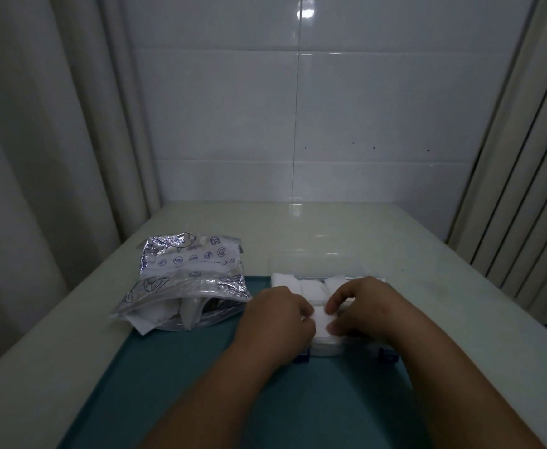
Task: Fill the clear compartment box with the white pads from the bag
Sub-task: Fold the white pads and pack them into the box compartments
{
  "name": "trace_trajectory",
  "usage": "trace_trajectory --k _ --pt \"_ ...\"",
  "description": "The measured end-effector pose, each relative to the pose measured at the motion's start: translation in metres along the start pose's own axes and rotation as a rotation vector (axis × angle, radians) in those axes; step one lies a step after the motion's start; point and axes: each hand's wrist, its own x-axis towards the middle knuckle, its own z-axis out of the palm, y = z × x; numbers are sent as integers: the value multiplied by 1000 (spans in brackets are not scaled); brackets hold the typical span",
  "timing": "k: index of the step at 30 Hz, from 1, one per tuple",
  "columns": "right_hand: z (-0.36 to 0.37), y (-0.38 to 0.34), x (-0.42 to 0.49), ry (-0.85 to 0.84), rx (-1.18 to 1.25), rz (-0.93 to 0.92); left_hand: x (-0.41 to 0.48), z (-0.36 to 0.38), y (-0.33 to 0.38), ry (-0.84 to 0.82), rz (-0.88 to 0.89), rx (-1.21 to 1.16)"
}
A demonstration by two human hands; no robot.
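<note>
On teal mat, far left: bag lies open, white pads at its mouth | left hand curled, pinching pad | pad over front compartment of box, more in far row | right hand pinching pad's other edge

Surroundings on my feed
I see a pale table carrying a teal mat at 6 o'clock, a glossy tiled wall at 12, a curtain at 9 and a second curtain at 3.
</note>
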Motion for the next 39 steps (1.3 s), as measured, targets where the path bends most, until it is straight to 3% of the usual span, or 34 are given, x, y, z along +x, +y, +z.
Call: trace_trajectory --k 11,21,33,39 --pt "-1 2 2 -6 11 -23 -4 3 -1 71 6 -63" --pt "2 -2 2 -16 -28 -39 -8 1 2 144 70 34" --pt "2 -4 0 -29 -14 -16 -3 -13 -4 -53 61 113" --pt "0 -3 0 -31 -13 -20 -7 -13 -9 34 110 112"
